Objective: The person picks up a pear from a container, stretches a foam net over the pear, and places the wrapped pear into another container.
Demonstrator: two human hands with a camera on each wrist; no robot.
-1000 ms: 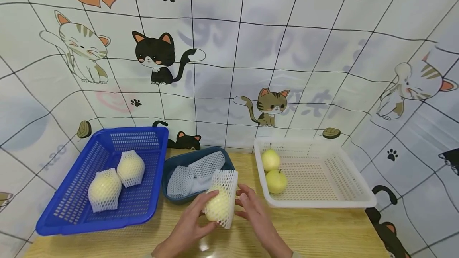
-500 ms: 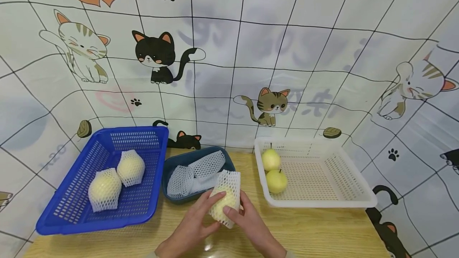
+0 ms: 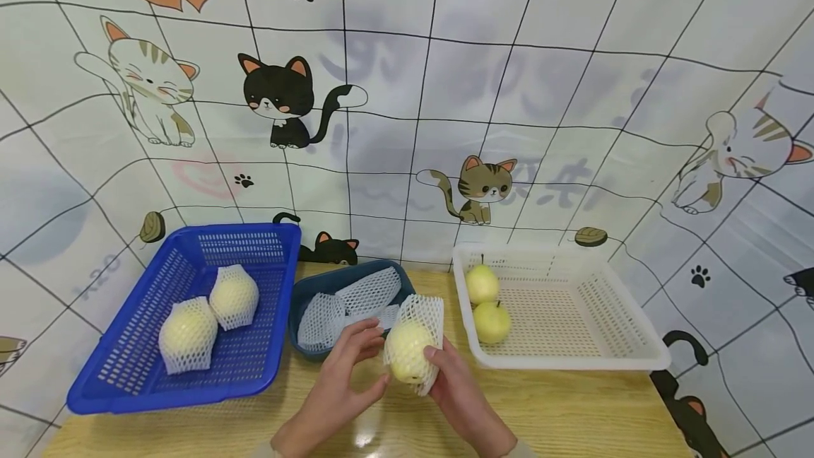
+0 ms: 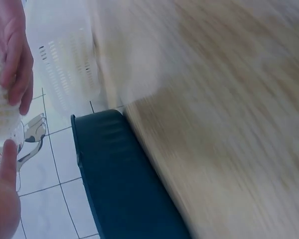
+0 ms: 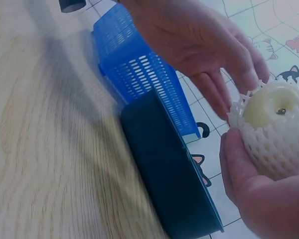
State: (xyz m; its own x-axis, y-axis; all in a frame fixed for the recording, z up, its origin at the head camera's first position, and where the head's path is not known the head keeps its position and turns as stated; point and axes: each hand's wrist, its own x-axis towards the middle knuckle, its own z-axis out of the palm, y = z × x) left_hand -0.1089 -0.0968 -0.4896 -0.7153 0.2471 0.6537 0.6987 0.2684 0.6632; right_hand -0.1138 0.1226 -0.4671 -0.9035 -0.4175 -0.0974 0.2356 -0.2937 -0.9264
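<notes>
In the head view my right hand grips a pale yellow pear partly covered by a white foam net sleeve, its thumb across the front. The sleeve's loose end stands up above the fruit. My left hand is just left of the pear, fingers spread and thumb apart. The right wrist view shows the bare end of the pear sticking out of the net, with the left hand's fingertips close beside the net's edge; whether they touch it I cannot tell.
Behind the hands, a dark teal bin holds more foam nets. On the left, a blue basket contains two netted pears. A white basket at right has two bare pears. All stand on a wooden table.
The left hand has let go of the pear and drawn back left. My right hand has come round the netted pear and moved it slightly right, turning its bare end toward the front.
</notes>
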